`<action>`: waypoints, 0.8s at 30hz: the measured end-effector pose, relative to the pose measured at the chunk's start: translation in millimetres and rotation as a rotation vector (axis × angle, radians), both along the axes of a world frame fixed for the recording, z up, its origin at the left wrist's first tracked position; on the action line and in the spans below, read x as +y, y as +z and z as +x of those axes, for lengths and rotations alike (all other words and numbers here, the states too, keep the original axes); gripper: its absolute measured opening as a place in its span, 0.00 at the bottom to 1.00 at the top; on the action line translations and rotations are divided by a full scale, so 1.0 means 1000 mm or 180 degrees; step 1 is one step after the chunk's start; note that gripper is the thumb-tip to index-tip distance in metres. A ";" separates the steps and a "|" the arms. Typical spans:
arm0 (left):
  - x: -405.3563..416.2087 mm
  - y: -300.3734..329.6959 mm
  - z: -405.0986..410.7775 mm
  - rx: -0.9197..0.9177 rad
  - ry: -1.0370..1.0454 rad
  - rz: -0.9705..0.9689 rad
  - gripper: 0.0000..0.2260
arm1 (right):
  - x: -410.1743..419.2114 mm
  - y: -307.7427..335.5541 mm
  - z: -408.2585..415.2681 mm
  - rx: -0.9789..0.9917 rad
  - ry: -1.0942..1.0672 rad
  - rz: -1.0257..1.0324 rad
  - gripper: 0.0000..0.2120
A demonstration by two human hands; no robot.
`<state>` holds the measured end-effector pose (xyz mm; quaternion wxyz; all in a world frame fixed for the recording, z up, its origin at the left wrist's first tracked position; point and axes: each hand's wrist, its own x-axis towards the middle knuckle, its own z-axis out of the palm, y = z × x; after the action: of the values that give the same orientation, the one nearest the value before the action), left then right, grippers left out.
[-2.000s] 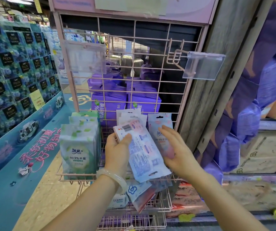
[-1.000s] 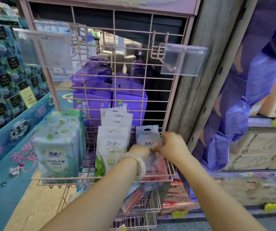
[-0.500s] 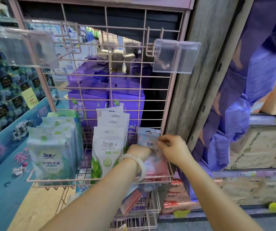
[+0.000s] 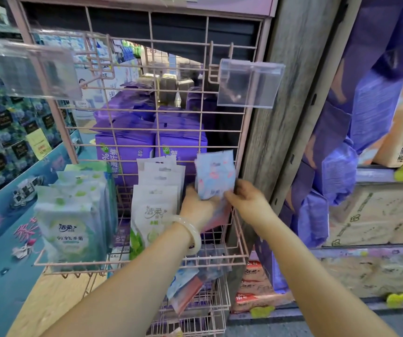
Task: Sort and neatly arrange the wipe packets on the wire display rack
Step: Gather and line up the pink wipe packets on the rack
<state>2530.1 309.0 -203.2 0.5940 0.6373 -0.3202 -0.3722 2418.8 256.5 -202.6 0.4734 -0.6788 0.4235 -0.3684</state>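
**A:** Status at that frame?

**B:** Mid-placement. My left hand (image 4: 196,205) and right hand (image 4: 249,201) were both pinched on the lower edge of a pale blue wipe packet with pink print (image 4: 216,176), holding it upright. It sat at the right end of the pink wire basket (image 4: 240,239), just right of the white-and-green packet stack (image 4: 155,215). Fingers were curled closed on it, not spread.

**A:** Next move?

**B:** My read: lower it into the right-hand slot, face out, square with the row, then let go. Loose packets in the lower wire tray (image 4: 210,305) under the basket probably needed sorting after.

**A:** Any labels legible?

**B:** Held packet: blurred, couldn't read it. The green-dotted packs (image 4: 70,224) at the basket's left end showed "99.9%" under a Chinese brand mark. The purple boxes (image 4: 125,154) behind the grid above the basket showed "80" and a "%". The clear tag holders above looked blank.
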 end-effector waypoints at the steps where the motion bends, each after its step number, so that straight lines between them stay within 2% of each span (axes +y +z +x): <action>1: -0.002 -0.004 -0.002 -0.0236 0.0153 0.0207 0.23 | 0.001 -0.002 0.004 0.0242 0.0003 -0.0094 0.18; 4: -0.006 -0.016 -0.007 -0.0245 0.0243 0.0318 0.25 | 0.006 -0.005 0.010 0.0581 -0.0014 -0.0228 0.18; 9: -0.008 -0.024 -0.008 -0.0194 0.0165 0.0151 0.23 | 0.004 -0.002 0.008 0.0329 -0.0067 0.0017 0.15; 15: -0.004 -0.023 -0.005 -0.0408 0.0106 -0.0079 0.27 | 0.005 -0.008 0.006 0.0143 -0.0498 -0.0287 0.17; 18: 0.000 -0.015 -0.002 -0.0678 0.0016 0.0181 0.26 | 0.005 -0.008 0.007 0.0187 -0.0439 -0.0288 0.17; 21: 0.009 -0.005 -0.002 -0.1110 -0.0097 0.0638 0.30 | 0.010 -0.003 0.007 0.0335 -0.0439 -0.0361 0.16; 22: 0.018 0.001 -0.004 -0.1256 -0.0120 0.0586 0.31 | 0.014 0.000 0.003 0.0230 -0.0531 -0.0439 0.16; 24: 0.045 0.009 -0.006 -0.1476 -0.0336 0.0094 0.28 | 0.028 0.006 -0.010 -0.0234 -0.0708 -0.0640 0.14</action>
<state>2523.9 354.3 -194.4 0.4749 0.6966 -0.4755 -0.2511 2408.9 284.4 -196.1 0.3745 -0.6577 0.4395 -0.4838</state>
